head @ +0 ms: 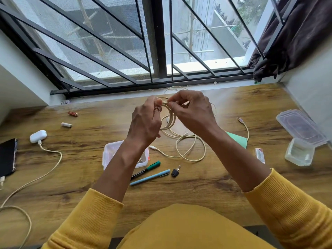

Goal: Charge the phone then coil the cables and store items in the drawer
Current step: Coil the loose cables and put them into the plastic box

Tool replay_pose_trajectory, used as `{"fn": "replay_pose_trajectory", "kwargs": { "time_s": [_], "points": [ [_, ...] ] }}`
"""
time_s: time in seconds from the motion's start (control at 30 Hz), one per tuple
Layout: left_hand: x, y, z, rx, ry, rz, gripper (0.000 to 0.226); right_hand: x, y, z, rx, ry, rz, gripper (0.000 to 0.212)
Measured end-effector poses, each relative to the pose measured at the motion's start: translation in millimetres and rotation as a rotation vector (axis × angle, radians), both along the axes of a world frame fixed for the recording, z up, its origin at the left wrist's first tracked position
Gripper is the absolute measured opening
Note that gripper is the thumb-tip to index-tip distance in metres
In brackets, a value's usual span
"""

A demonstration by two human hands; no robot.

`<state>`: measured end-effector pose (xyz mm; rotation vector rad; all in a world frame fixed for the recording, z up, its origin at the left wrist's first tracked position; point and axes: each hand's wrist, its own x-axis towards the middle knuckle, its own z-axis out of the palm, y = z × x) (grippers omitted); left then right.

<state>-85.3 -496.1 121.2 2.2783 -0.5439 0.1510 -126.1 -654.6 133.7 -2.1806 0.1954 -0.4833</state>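
So the cream cable (168, 121) is mid-coil, held up over the tabletop (206, 186). The left hand (146, 121) has its fingers curled round the finished loops, and the right hand (192, 112) pinches the strand right at the top of the coil. The loose tail droops below both sets of fingers down to the wood.

Looks light and floppy with a bit of spring, so I'd guess the loops want to pop open. Best grip is across the whole bundle, not near the plug ends.

Writing-wise, the marker (146, 169) below the left wrist has print on it, too blurry to read.
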Motion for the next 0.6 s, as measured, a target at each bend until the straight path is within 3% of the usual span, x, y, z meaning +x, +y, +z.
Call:
{"fn": "replay_pose_trajectory", "kwargs": {
  "time_s": [0.27, 0.47, 0.6],
  "points": [
    [2, 6, -2, 0.004, -0.145, -0.091, 0.021, 4, -15, 15, 0.111, 0.151, 0.204, 0.008],
    [2, 8, -1, -0.109, -0.096, -0.113, 0.024, 6, -19, 21, 0.052, 0.14, 0.259, 0.006],
    [2, 9, 3, -0.237, -0.019, -0.137, 0.013, 5, -18, 21, 0.088, 0.156, 0.309, 0.005]
  ]
}}
